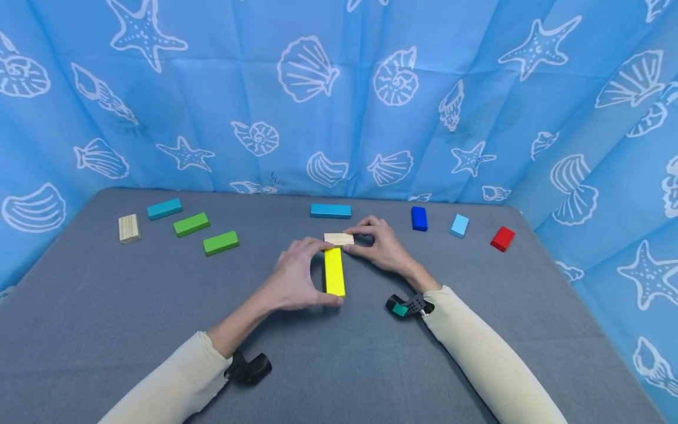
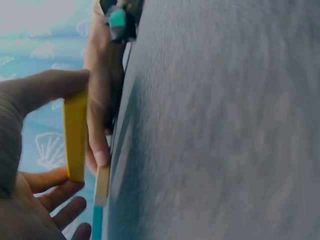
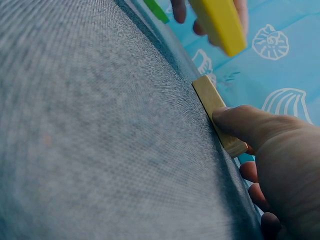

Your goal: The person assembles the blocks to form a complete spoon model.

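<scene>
Between thumb and fingertips my left hand [image 1: 299,277] pinches a long yellow block [image 1: 335,272] by its two ends. The left wrist view shows this yellow block [image 2: 75,135] raised off the cloth. Just beyond it, my right hand [image 1: 384,247] grips a plain wooden block [image 1: 339,239], thumb on the near side and fingers behind. In the right wrist view the wooden block [image 3: 212,107] lies on the table surface, with the thumb pressed on its side. A teal block [image 1: 331,211] lies a little farther back.
On the left of the grey cloth-covered table [image 1: 132,306] lie a wooden block [image 1: 129,228], a teal block [image 1: 165,209] and green blocks [image 1: 191,224]. Dark blue [image 1: 419,218], light blue [image 1: 459,225] and red blocks [image 1: 502,238] lie right. A blue shell-patterned curtain [image 1: 212,88] hangs behind.
</scene>
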Motion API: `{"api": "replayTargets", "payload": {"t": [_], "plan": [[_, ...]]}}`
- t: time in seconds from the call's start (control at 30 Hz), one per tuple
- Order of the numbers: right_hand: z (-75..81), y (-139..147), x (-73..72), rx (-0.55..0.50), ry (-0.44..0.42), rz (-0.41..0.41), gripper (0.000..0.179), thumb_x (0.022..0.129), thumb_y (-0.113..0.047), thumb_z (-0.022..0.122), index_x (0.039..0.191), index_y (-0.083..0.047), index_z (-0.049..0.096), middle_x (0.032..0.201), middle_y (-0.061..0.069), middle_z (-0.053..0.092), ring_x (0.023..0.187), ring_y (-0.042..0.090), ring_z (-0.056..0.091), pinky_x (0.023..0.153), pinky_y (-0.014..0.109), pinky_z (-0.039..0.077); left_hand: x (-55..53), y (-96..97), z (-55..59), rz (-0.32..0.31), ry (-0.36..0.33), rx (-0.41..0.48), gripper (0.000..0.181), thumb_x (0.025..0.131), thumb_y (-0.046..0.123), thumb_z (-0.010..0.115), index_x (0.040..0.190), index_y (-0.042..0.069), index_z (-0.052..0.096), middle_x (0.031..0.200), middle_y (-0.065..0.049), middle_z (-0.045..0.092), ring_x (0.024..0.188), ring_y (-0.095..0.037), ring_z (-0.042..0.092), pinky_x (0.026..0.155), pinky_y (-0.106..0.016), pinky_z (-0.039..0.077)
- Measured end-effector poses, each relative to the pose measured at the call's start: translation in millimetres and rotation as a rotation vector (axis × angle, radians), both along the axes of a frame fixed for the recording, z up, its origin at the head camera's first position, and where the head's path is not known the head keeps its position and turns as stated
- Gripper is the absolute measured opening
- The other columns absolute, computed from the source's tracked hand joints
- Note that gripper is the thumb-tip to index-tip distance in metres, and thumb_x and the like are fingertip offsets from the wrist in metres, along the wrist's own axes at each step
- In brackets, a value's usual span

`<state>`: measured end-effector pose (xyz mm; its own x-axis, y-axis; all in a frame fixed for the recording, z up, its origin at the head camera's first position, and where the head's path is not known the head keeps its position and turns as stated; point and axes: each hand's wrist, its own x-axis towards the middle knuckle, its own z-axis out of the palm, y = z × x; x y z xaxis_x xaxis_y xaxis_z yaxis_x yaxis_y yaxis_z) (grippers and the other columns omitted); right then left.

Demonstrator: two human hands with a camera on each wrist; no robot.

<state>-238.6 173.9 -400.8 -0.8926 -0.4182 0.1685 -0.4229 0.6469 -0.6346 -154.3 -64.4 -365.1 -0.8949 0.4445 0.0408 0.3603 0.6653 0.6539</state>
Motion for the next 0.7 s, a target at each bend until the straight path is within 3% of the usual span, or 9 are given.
{"api": "replayTargets", "payload": {"t": [0.27,0.7], "plan": [[0.9,-0.1,1.2,-0.011,0.029,0.018,0.037,0.089,-0.026,0.08,0.122,-0.012,0.075,0.112,0.008,0.058,0.106,0.029,0.048,0.091,0.046,0.036,1.6,4.2,-8.8,0.013,-0.032,-0.028,0.093,0.068,0.047,0.09,0.146,0.015,0.052,0.147,-0.009,0.049,0.136,-0.033,0.04,0.109,-0.059,0.031],[0.0,0.4,0.4,-0.017,0.032,0.021,0.036,0.089,-0.025,0.08,0.122,-0.011,0.075,0.112,0.008,0.058,0.103,0.029,0.047,0.088,0.043,0.036,2.7,7.1,-19.4,0.009,0.0,-0.042,0.093,0.067,0.047,0.092,0.145,0.012,0.053,0.146,-0.009,0.051,0.135,-0.034,0.04,0.11,-0.059,0.028]]}}
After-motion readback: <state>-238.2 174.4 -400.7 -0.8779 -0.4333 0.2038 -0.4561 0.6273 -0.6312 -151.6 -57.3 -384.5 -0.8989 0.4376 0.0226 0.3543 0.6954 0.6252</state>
